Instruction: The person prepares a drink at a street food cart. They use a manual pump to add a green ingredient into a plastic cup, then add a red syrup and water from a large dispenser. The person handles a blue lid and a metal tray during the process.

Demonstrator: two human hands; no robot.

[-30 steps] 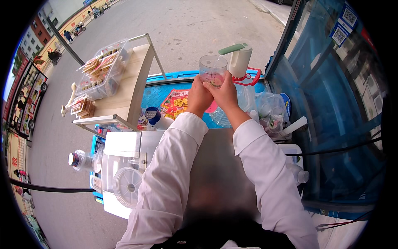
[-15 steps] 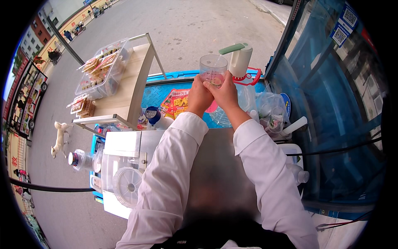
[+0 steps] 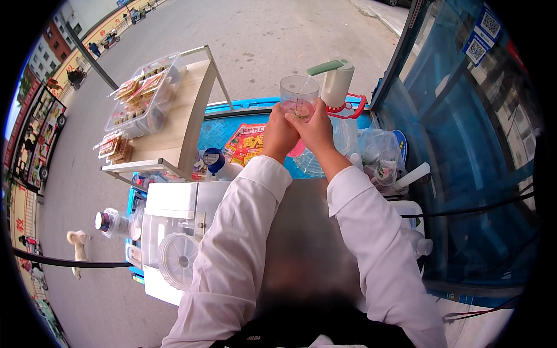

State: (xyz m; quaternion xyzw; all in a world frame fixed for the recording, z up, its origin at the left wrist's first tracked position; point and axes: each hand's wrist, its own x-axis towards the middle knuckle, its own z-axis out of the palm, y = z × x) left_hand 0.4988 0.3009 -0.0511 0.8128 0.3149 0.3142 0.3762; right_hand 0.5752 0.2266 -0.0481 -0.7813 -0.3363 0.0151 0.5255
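A clear plastic measuring cup (image 3: 299,88) with printed markings is held up in front of me, its mouth open. My left hand (image 3: 279,132) is closed around its near left side. My right hand (image 3: 316,129) closes on the right, and the two hands meet at the front of the cup. Just beyond stands a cream electric water pump (image 3: 339,86) whose green spout (image 3: 325,68) reaches over the cup. A thin stream of water falls from it into the cup. Beneath the pump is a clear water jug (image 3: 343,136) with a red handle (image 3: 358,108), partly hidden by my right arm.
A steel counter (image 3: 304,232) lies under my forearms. Left stand a shelf (image 3: 187,110) with a clear bin (image 3: 134,124) of skewered snacks, and a round plastic lid (image 3: 177,261). Red-yellow packets (image 3: 252,145) lie beyond my left wrist. Bagged cups (image 3: 380,159) and glass panels (image 3: 464,145) flank the right.
My hands and the cup stay nearly in place under the spout while water runs in. On the road at left, a pale dog has moved toward the lower edge.
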